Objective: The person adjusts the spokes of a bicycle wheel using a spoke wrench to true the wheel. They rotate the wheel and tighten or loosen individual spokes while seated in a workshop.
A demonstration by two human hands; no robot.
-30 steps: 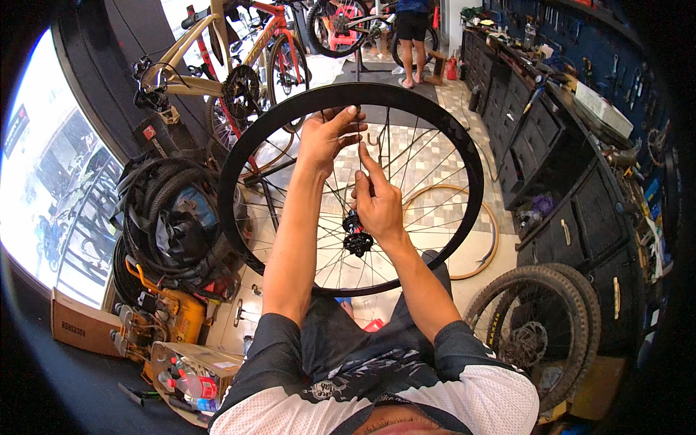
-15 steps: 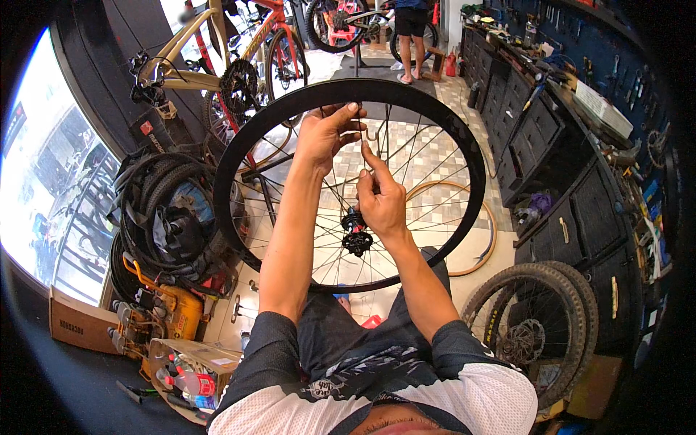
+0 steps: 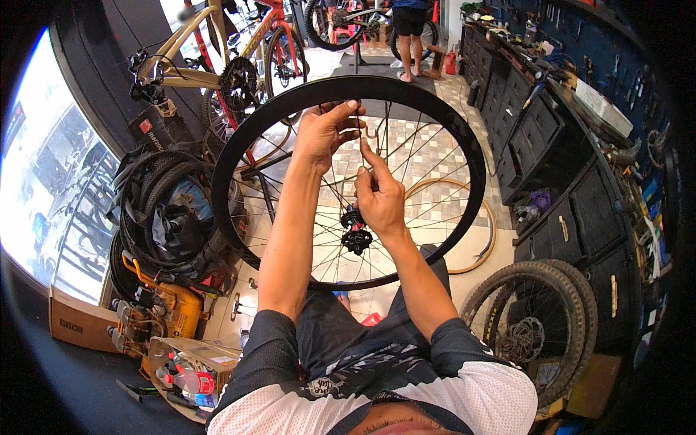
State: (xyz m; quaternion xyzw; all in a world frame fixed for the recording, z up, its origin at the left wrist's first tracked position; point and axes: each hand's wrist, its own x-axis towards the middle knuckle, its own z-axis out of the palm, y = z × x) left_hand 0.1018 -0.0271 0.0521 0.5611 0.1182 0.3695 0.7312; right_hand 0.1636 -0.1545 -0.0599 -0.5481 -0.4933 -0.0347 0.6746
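Note:
A bicycle wheel (image 3: 470, 181) with a deep black rim stands in front of me, leaning away, its black and red hub (image 3: 355, 233) low in the middle. My left hand (image 3: 328, 136) reaches inside the rim near its top, thumb and fingers closed around a dark spoke. Just below, my right hand (image 3: 380, 197) pinches along the same spoke between thumb and index finger. Beside the fingertips shows a small, thin hooked piece (image 3: 373, 133); which hand touches it I cannot tell. The wheel's lower edge lies close to my thighs.
Bicycle frames (image 3: 181, 76) and a heap of tyres (image 3: 163, 181) stand to the left. An open box (image 3: 217, 354) holds bottles. Drawer cabinets (image 3: 558, 217) line the right, with two wheels (image 3: 540, 326) leaning before them. A thin hoop (image 3: 482, 255) lies on the floor. Another person (image 3: 409, 36) stands far back.
My hands keep almost the same grip and place. The wheel's top has tipped very slightly, and the far person has shifted a little.

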